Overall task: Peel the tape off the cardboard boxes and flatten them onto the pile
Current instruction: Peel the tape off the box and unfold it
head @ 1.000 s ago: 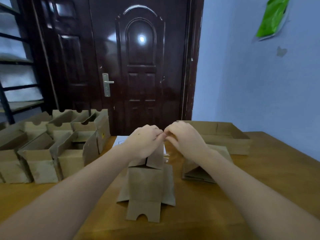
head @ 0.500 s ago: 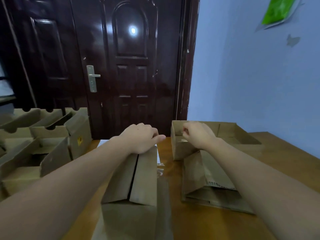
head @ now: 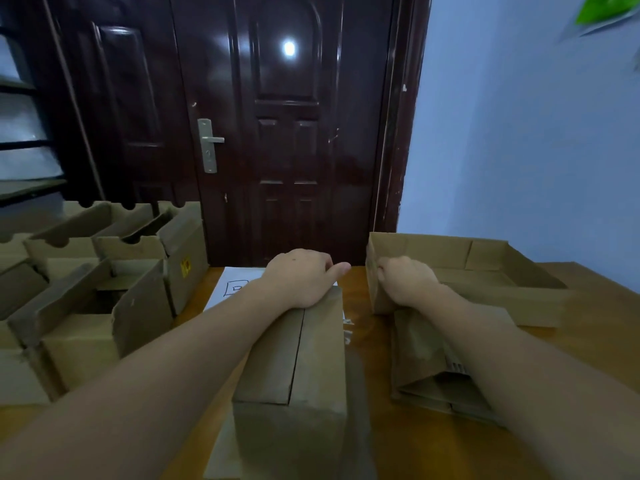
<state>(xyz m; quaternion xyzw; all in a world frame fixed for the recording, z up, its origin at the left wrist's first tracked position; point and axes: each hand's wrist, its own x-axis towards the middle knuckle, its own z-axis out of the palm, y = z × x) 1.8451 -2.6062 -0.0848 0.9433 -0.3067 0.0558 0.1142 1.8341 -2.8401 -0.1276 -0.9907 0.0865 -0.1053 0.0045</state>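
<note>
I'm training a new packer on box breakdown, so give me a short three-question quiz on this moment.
1. True or false: the left hand rests on the far end of the closed cardboard box.
2. Which lies under the right forearm? A) flattened box pile B) sheet of paper C) shallow cardboard tray
3. Fill in: the right hand is curled at the tray's near-left ____.

Key: 1 true; 2 A; 3 corner.
</note>
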